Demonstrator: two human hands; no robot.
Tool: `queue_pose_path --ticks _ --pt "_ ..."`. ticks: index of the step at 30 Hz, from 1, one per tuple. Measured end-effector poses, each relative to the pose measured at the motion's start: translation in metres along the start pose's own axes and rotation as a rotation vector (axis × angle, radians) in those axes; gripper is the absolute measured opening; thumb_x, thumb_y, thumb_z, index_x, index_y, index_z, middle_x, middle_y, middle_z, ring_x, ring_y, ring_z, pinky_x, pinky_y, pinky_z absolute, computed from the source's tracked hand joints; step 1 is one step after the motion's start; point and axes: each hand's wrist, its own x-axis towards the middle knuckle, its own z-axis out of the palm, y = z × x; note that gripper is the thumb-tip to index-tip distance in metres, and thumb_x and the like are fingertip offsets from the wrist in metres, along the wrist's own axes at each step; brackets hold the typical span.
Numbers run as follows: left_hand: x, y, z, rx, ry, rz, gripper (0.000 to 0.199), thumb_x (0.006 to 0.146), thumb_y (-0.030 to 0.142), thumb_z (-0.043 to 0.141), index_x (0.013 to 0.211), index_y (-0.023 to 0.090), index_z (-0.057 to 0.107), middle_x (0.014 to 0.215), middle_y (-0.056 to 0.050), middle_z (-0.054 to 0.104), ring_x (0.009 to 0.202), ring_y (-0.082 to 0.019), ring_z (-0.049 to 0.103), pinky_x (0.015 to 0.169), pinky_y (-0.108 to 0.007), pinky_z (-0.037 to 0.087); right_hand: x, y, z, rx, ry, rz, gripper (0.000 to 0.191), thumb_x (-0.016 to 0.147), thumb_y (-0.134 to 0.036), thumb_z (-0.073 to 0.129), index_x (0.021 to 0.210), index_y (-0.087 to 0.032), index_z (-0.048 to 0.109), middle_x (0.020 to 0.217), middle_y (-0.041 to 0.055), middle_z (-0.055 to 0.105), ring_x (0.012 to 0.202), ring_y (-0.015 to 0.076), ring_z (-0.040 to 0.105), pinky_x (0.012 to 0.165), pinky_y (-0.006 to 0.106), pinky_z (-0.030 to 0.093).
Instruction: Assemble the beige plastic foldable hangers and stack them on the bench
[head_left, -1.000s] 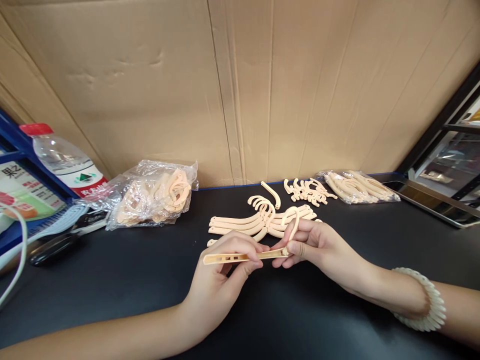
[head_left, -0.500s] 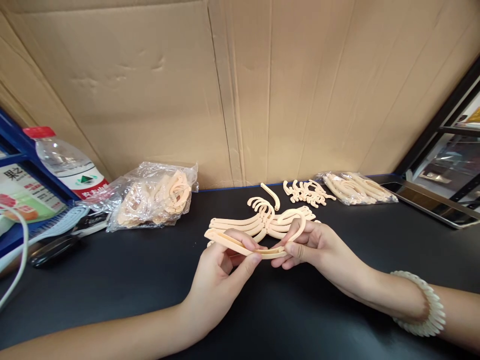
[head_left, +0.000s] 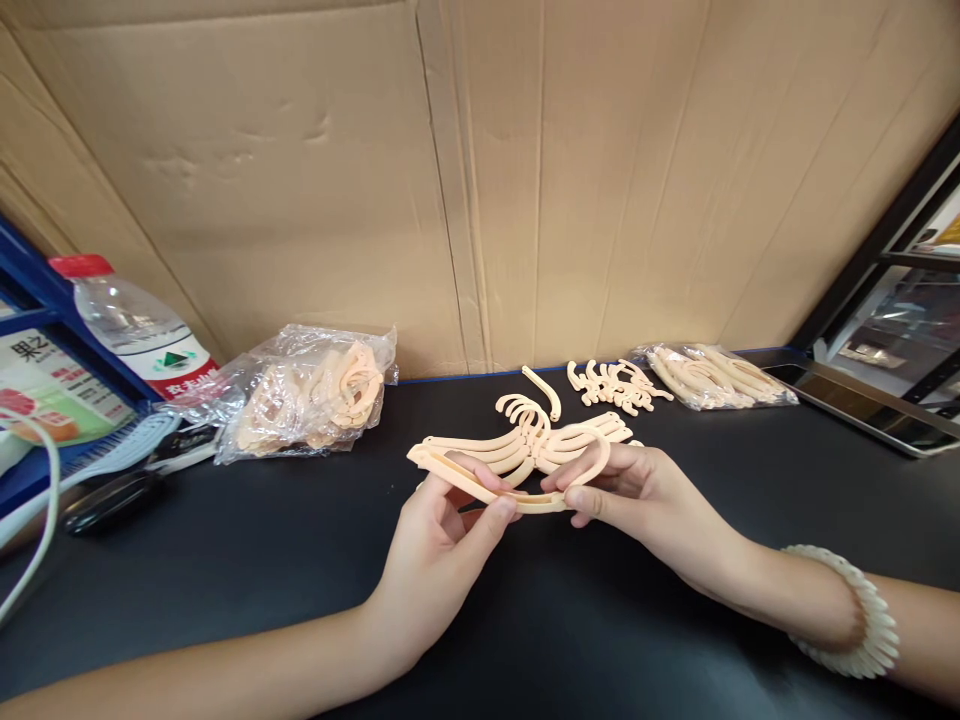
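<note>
Between my two hands, above the black tabletop, is a peach-coloured plastic hanger arm point(head_left: 459, 478), its hollow side partly showing. My left hand point(head_left: 442, 540) pinches it near the middle between thumb and fingers. My right hand point(head_left: 637, 490) is closed on a curved hanger hook point(head_left: 600, 455) of the same colour, at the arm's right end. The hook's base meets the arm there; whether they are locked together I cannot tell. Just behind my hands lies a stack of hangers point(head_left: 480, 450) with their hooks fanned out, partly covered by my fingers.
A loose hanger arm point(head_left: 541, 390) and a pile of small hooks point(head_left: 615, 385) lie behind the stack. Bagged hanger parts point(head_left: 307, 395) stand left, another bag point(head_left: 720, 378) right, beside a dark phone-like slab point(head_left: 855, 405). A bottle point(head_left: 142, 325) and hairbrush point(head_left: 124, 450) are far left.
The held arm and hook have tilted slightly, and my right fingers have shifted a little around the joint. Everything on the table stays where it was.
</note>
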Motion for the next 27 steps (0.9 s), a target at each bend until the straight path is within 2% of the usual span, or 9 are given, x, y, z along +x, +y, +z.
queue_pose_path --ticks 5,9,14,18,21,25,27 --pt "0.003 0.002 0.001 -0.039 -0.02 -0.074 0.016 0.08 0.026 0.07 0.08 0.017 0.057 0.078 -0.001 0.059 0.076 -0.013 0.061 0.07 -0.027 0.058 0.001 -0.004 -0.006 -0.116 0.057 -0.046 0.022 0.08 -0.04 0.07 0.084 -0.018 0.071 0.08 0.0023 0.065 0.057 0.0099 0.053 0.053 0.025 0.049" --pt "0.003 0.003 0.0 -0.066 -0.04 -0.11 0.019 0.079 0.028 0.072 0.081 0.017 0.058 0.082 -0.002 0.06 0.079 -0.015 0.061 0.07 -0.029 0.059 0.002 -0.005 -0.007 -0.056 0.048 -0.068 0.024 0.081 -0.039 0.069 0.095 -0.019 0.07 0.087 0.0054 0.067 0.066 0.0131 0.057 0.055 0.026 0.052" --pt "0.001 0.003 -0.001 -0.08 -0.048 -0.125 0.019 0.079 0.029 0.072 0.085 0.017 0.057 0.089 -0.004 0.064 0.086 -0.018 0.064 0.071 -0.029 0.059 0.002 -0.007 -0.007 -0.105 0.06 -0.096 0.024 0.082 -0.04 0.067 0.09 -0.018 0.072 0.084 0.0058 0.067 0.068 0.014 0.06 0.057 0.026 0.054" --pt "0.002 0.003 -0.001 -0.107 -0.056 -0.125 0.019 0.079 0.028 0.072 0.084 0.017 0.056 0.088 -0.004 0.065 0.085 -0.018 0.064 0.071 -0.029 0.059 0.012 -0.016 -0.023 -0.232 0.125 -0.163 0.023 0.083 -0.041 0.065 0.09 -0.02 0.071 0.082 0.0045 0.068 0.068 0.0144 0.061 0.057 0.027 0.052" --pt "0.002 0.003 -0.001 -0.121 -0.062 -0.126 0.019 0.079 0.027 0.072 0.084 0.017 0.056 0.087 -0.003 0.065 0.083 -0.017 0.064 0.071 -0.029 0.059 0.032 -0.028 -0.044 -0.48 0.095 -0.208 0.021 0.084 -0.039 0.062 0.089 -0.02 0.07 0.082 0.0044 0.069 0.071 0.0163 0.063 0.056 0.027 0.049" --pt "0.002 0.003 -0.001 -0.11 -0.054 -0.114 0.018 0.08 0.027 0.071 0.084 0.017 0.057 0.088 -0.004 0.064 0.083 -0.016 0.064 0.07 -0.028 0.059 0.067 -0.036 -0.067 -1.035 -0.044 -0.288 0.013 0.084 -0.024 0.058 0.087 -0.022 0.07 0.08 0.0021 0.07 0.07 0.0161 0.062 0.06 0.028 0.045" --pt "0.002 0.003 0.0 -0.104 -0.042 -0.109 0.018 0.08 0.026 0.072 0.083 0.016 0.058 0.088 -0.004 0.063 0.083 -0.017 0.064 0.07 -0.028 0.059 0.084 -0.033 -0.073 -1.246 -0.14 -0.284 0.019 0.082 -0.015 0.055 0.091 -0.022 0.07 0.077 0.001 0.068 0.065 0.0146 0.059 0.059 0.027 0.042"
